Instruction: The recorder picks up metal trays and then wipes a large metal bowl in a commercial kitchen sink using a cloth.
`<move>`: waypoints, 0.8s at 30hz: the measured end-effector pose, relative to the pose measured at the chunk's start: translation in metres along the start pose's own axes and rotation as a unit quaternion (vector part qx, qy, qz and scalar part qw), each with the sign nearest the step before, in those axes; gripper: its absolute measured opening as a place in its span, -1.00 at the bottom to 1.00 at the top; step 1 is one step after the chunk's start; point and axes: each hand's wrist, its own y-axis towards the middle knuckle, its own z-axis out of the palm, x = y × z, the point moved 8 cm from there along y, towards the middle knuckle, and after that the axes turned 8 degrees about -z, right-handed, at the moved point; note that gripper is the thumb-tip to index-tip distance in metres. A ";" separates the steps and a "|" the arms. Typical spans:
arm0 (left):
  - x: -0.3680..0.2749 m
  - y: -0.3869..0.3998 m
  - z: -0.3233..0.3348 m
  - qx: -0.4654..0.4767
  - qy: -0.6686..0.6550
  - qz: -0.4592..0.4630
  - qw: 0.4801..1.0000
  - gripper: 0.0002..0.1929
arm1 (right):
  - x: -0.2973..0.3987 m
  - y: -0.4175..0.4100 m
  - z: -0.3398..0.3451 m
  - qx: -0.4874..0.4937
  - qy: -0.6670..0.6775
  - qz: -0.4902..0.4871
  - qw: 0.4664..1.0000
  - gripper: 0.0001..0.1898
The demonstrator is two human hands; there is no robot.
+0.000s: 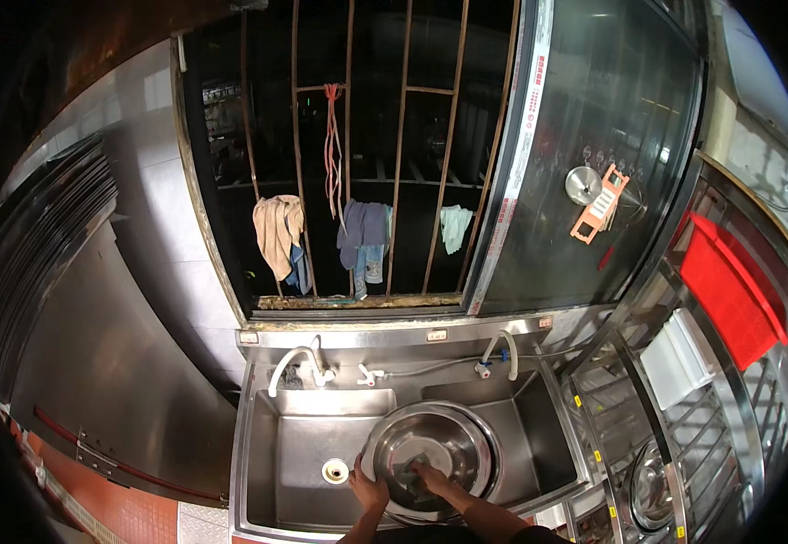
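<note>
A round stainless steel basin (458, 435) rests across the divider and right bowl of a double sink (312, 435). At least one more steel rim (497, 452) shows beneath it. My left hand (369, 489) holds the basin's left rim, the thumb on the near side. Inside the basin, my right hand (433, 478) presses a grey-green cloth or pad (418, 469) against the bottom. Part of that cloth is hidden under my fingers.
Behind the sink stand a left white faucet (292, 360), a tap with a hose (369, 375) and a right faucet (506, 350). Cloths (367, 231) hang on window bars. To the right, a metal rack (700, 415) holds a red basket (734, 292) and white container (677, 357).
</note>
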 end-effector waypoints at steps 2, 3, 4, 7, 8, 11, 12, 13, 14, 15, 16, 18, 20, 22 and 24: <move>-0.011 -0.001 0.002 0.009 -0.011 0.001 1.000 -0.25 | -0.035 -0.005 0.011 -0.010 0.037 0.024 0.999 -0.70; -0.013 -0.002 0.002 0.016 -0.007 0.002 1.000 -0.26 | -0.040 -0.008 0.019 -0.024 0.135 0.037 0.990 -0.67; -0.016 -0.002 0.002 0.023 -0.003 0.004 1.000 -0.26 | -0.044 -0.010 0.024 -0.038 0.232 0.048 0.971 -0.64; -0.009 -0.001 0.003 0.033 0.003 -0.001 0.999 -0.25 | -0.008 -0.012 0.030 0.097 -0.265 -0.027 0.959 -0.63; -0.001 -0.001 0.000 0.028 0.007 -0.008 1.000 -0.25 | 0.010 -0.015 0.030 0.106 -0.262 -0.029 0.959 -0.63; 0.006 0.000 -0.003 -0.005 0.008 0.005 1.000 -0.26 | 0.045 -0.017 0.027 0.112 -0.211 -0.051 0.970 -0.63; -0.002 -0.002 0.002 0.008 0.003 0.009 1.000 -0.26 | 0.020 -0.016 0.023 0.094 -0.140 -0.002 0.986 -0.61; -0.005 -0.002 0.003 0.012 0.000 0.006 1.000 -0.27 | 0.008 -0.016 0.023 0.085 -0.067 0.041 0.993 -0.58; -0.008 -0.002 0.003 0.014 0.000 0.005 1.000 -0.27 | 0.001 -0.018 0.024 0.084 -0.067 0.043 0.993 -0.58; -0.009 -0.002 0.001 0.010 -0.001 0.003 1.000 -0.26 | 0.009 -0.017 0.021 0.067 -0.144 -0.019 0.987 -0.60; -0.010 -0.002 0.000 0.005 -0.002 0.001 1.000 -0.26 | 0.017 -0.016 0.020 0.049 -0.219 -0.081 0.971 -0.62; -0.011 0.000 0.002 0.006 -0.005 0.003 1.000 -0.26 | 0.012 -0.011 0.021 0.016 -0.127 -0.051 0.990 -0.63; -0.013 0.001 0.006 0.010 -0.010 0.007 1.000 -0.25 | 0.004 -0.006 0.013 -0.022 -0.034 -0.020 0.999 -0.63; 0.003 0.002 -0.002 -0.002 0.001 0.002 1.000 -0.25 | 0.061 0.000 0.010 0.068 -0.202 -0.006 0.977 -0.62; -0.001 0.000 -0.003 0.002 0.008 -0.006 1.000 -0.25 | 0.069 0.009 0.001 0.051 -0.202 -0.046 0.977 -0.61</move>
